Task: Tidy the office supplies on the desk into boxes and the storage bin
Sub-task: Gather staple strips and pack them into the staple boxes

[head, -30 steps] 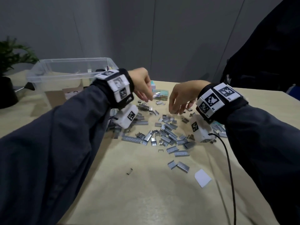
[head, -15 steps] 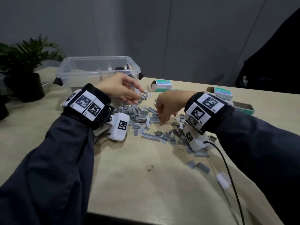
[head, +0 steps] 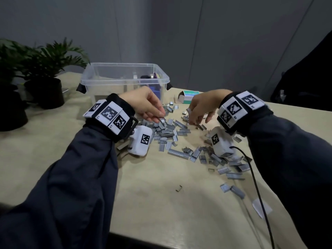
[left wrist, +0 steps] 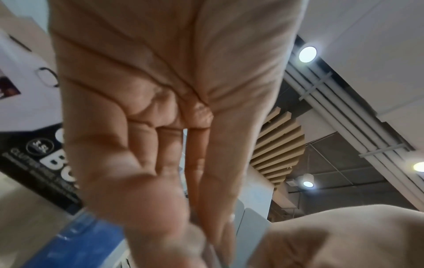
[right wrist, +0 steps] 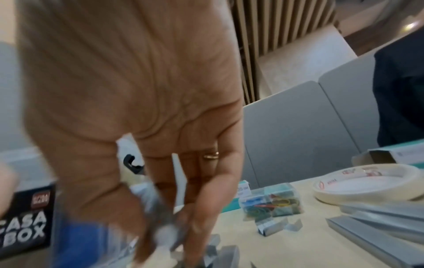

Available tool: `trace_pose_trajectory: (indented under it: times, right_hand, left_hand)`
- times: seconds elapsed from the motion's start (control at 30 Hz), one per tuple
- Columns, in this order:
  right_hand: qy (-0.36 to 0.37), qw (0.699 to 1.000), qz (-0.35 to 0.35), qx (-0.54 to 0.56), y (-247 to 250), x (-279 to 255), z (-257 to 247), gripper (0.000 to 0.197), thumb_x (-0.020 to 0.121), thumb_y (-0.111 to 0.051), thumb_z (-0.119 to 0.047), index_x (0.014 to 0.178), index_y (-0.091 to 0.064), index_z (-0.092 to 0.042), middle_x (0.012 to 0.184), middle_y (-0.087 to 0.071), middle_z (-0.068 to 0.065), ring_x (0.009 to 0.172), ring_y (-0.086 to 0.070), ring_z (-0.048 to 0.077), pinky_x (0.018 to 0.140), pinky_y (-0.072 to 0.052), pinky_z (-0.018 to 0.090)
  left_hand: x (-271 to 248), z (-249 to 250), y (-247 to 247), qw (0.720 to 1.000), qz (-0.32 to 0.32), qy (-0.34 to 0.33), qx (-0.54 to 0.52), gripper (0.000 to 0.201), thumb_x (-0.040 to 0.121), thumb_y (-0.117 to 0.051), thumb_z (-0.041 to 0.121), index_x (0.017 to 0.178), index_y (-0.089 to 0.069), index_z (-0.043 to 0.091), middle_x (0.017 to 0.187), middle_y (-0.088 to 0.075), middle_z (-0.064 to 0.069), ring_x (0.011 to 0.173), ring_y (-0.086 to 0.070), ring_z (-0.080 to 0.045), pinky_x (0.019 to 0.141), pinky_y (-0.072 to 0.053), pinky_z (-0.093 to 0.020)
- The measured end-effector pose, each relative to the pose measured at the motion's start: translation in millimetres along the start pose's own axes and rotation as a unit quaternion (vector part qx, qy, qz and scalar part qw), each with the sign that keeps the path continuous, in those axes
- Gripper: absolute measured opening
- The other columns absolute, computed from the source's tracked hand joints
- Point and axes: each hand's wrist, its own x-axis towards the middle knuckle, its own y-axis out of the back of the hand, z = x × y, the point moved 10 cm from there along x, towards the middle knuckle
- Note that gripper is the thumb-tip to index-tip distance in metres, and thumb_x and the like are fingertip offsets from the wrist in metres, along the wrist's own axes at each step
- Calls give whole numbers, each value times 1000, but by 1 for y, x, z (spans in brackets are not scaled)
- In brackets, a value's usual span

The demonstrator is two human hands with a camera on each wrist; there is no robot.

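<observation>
Several grey staple strips (head: 172, 133) lie scattered over the middle of the desk. My left hand (head: 158, 117) hovers at the pile's far left side, thumb and fingers pinching a short staple strip (head: 162, 120). My right hand (head: 193, 119) reaches down into the far right of the pile; in the right wrist view its fingertips (right wrist: 197, 226) pinch blurred grey staples, with a white sliver between the fingers. An open green staple box (head: 188, 97) lies just beyond the hands. The clear storage bin (head: 100, 81) stands behind my left hand with a few items inside.
Potted plants (head: 45, 69) stand at the far left. A roll of tape (right wrist: 367, 183), a clear case of coloured clips (right wrist: 270, 201) and another open staple box (right wrist: 399, 154) lie to the right. A white paper scrap (head: 261, 208) and a black cable (head: 260, 194) lie front right.
Both hands have come down from above the pile into the staples. The left hand has pinched a strip. The head view has swung left and closer.
</observation>
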Motion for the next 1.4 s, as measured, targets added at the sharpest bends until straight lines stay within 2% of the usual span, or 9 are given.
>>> trace_pose_trajectory:
  times: [0.13, 0.27, 0.43, 0.57, 0.73, 0.97, 1.1, 1.23, 1.4]
  right_hand:
    - [-30, 999, 31, -19, -3, 16, -6, 32, 102, -34, -16, 82, -55, -4, 85, -60, 10, 72, -56, 19, 63, -46, 26]
    - [-37, 993, -10, -109, -15, 23, -12, 49, 95, -53, -48, 120, -60, -6, 116, -59, 6, 104, -55, 25, 87, -43, 34]
    - [-10, 984, 11, -180, -16, 28, -22, 42, 88, -67, -45, 108, -68, -8, 97, -65, 4, 87, -58, 23, 80, -47, 32]
    - [23, 987, 48, -149, -7, 22, -29, 35, 80, -75, -43, 95, -68, -11, 93, -67, 3, 90, -62, 23, 86, -53, 36]
    - [100, 984, 146, -16, 23, -10, -45, 13, 77, -78, -24, 84, -73, -13, 64, -56, -8, 62, -50, 9, 54, -38, 21]
    - [119, 968, 220, 36, 46, -42, -44, 10, 76, -78, -21, 74, -74, -12, 36, -44, -15, 38, -44, -2, 37, -29, 10]
    - [120, 964, 234, 32, 44, -56, -43, 11, 73, -80, -20, 70, -70, -19, 47, -48, -12, 39, -46, 1, 36, -29, 10]
    - [133, 961, 241, 36, 41, -65, -42, 13, 69, -82, -23, 72, -71, -17, 49, -47, -11, 41, -44, 3, 39, -29, 12]
    - [141, 964, 203, 96, 38, -69, -31, 22, 91, -66, -35, 100, -63, -14, 71, -49, -8, 60, -43, 9, 55, -35, 23]
  left_hand:
    - [-4, 3, -10, 999, -44, -2, 15, 20, 83, -71, 4, 102, -71, -1, 84, -74, -13, 74, -71, -15, 65, -58, -22]
    - [-5, 7, -9, 999, -30, -13, 21, 20, 85, -70, 6, 105, -71, 2, 86, -74, -9, 74, -71, -15, 61, -55, -23]
    - [-1, 1, 4, 1000, 28, 13, 3, 21, 89, -66, 12, 105, -68, -2, 93, -74, -13, 69, -70, -15, 54, -54, -21]
    - [-2, -6, 10, 997, 58, 38, -23, 26, 91, -64, 17, 103, -67, -5, 95, -72, -19, 67, -69, -19, 54, -56, -23]
    - [-2, -4, 10, 996, 78, 45, -17, 32, 91, -65, 26, 102, -68, -4, 91, -74, -17, 67, -70, -19, 55, -56, -24]
    - [-7, 7, 2, 994, 74, 21, -76, 35, 91, -64, 31, 99, -71, -2, 82, -75, -8, 59, -69, -11, 50, -50, -17]
    - [-9, 14, -8, 991, 31, 5, -129, 36, 88, -64, 38, 97, -72, 4, 90, -76, -9, 69, -71, -13, 56, -52, -19]
    - [-12, 20, -22, 989, -20, -3, -144, 32, 74, -74, 27, 96, -73, 4, 89, -76, -8, 73, -72, -10, 55, -54, -15]
    - [-13, 17, -19, 975, -13, 3, -220, 26, 74, -71, 6, 98, -70, -5, 84, -74, -14, 67, -72, -13, 56, -55, -15]
